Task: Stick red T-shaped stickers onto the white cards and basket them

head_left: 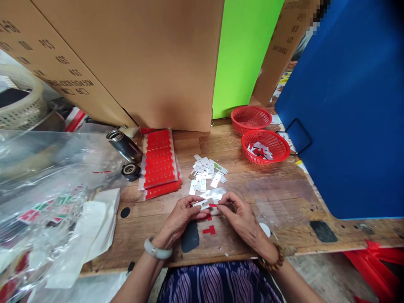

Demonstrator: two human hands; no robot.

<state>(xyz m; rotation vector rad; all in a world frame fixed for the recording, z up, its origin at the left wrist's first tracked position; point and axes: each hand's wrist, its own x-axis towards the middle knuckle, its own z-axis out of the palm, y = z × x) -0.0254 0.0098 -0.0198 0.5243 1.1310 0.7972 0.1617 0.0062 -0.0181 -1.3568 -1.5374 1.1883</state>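
My left hand (180,215) pinches the left end of a small white flat plate with a slot (202,205). A small red sticker piece (213,205) lies at the plate's right end, pinched by my right hand (241,216). Below my hands, a red T-shaped piece (209,230) lies on the wooden table, with another red bit partly hidden under my left fingers. Just beyond my hands is a loose pile of white and silvery plates (205,168). Sheets of red stickers (159,160) are stacked to the left of the pile.
Two red plastic baskets (251,119) stand at the back right; the nearer one holds several plates (260,150). An open dark flask (124,146) leans near its lid (131,171). Clear plastic bags (47,168) cover the left. Cardboard (142,54) and a blue panel (350,118) wall the table.
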